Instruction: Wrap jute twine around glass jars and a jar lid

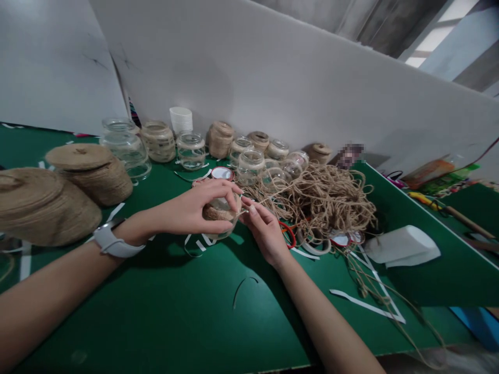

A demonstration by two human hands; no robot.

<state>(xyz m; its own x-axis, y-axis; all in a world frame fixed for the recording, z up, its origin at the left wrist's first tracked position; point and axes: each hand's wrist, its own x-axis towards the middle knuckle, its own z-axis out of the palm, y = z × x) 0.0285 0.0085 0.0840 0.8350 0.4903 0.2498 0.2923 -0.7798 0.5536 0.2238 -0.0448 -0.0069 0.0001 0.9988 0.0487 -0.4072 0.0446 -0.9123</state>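
Note:
My left hand [200, 208] is wrapped round a small glass jar [224, 231], thumb on the near side and fingers over the far side. Brown twine covers part of this jar, which is held tilted just above the table. Beside it, my right hand [267, 231] pinches a strand of twine [245, 211] at the jar's right edge. From there the strand seems to run back toward a large tangled heap of jute twine [335, 200]. The jar's far side is hidden behind my left fingers.
Glass jars [191, 150], some twine-wrapped, line the white wall. Two large lidded twine-covered pots [91, 179] stand at left. Red-handled scissors [287, 235], a tape roll [315, 244] and a white paper cup [407, 246] lie at right on the green table [175, 322], among white strips.

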